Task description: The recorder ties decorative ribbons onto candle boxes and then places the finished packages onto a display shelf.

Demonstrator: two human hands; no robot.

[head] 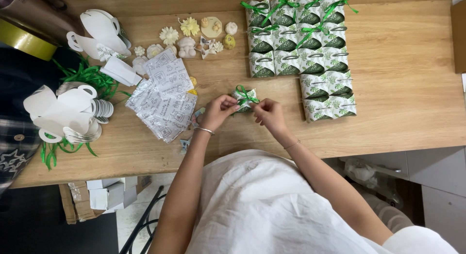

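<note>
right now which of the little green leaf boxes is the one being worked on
The small box alone near the table's front edge, pinched between the left hand and right hand. All other leaf boxes sit packed in rows farther back, untouched.

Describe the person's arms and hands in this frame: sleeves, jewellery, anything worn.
Both forearms are bare with no gloves. The left hand has a thin silver-coloured bangle at the wrist. The right hand has a finer chain bracelet at the wrist. A loose white garment covers the torso and upper arms. No rings can be made out on the fingers.
</note>
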